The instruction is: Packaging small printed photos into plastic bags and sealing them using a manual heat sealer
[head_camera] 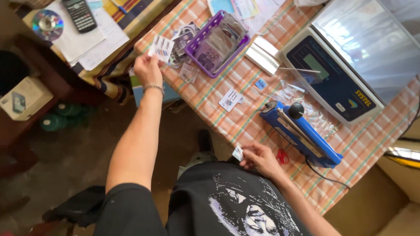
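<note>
Presently the left hand (148, 68) pinches a small white card (161, 48) just left of the purple basket (216, 42), the card's long axis slanting toward the basket's near corner. The right hand (260, 158) is closed on a small clear packet (237, 153) at the checked surface (247, 121) edge, well apart from the basket and below the blue heat sealer (301, 131). The left hand is nearer the basket.

A basket (217, 41) of packets stands on the table (357, 151), with a scale (334, 83) to its right. A sealer (300, 133) lies in front of the scale. Loose cards (230, 99) lie between basket and sealer. On a second table to the left lie a calculator (79, 9) and a disc (47, 25).
</note>
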